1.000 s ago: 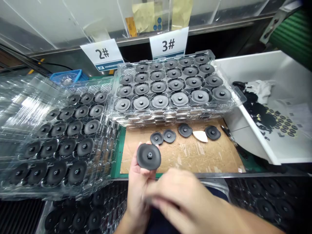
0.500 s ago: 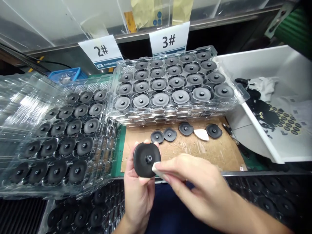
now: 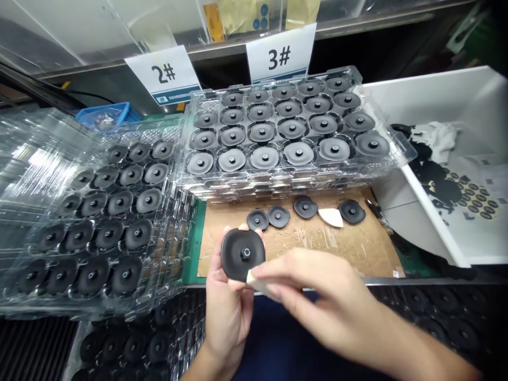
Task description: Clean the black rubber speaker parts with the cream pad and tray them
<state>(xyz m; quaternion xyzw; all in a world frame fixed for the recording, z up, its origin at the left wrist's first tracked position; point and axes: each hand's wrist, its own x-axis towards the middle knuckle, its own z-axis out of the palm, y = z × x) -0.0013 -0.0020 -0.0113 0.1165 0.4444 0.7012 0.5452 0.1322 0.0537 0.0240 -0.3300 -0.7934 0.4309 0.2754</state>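
You're in a factory workshop: a 2# sign (image 3: pixel 163 74) and a 3# sign (image 3: pixel 280 55) stand near the top, and stacked clear trays (image 3: pixel 254 183) of identical black parts (image 3: pixel 265 157) fill the frame's left and centre

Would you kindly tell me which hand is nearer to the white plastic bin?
Right. The right hand is left of the white plastic bin, pinching a small white piece; the left hand is farther left, holding a rounded black disc.

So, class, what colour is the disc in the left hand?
The disc is black, clearest in head view.
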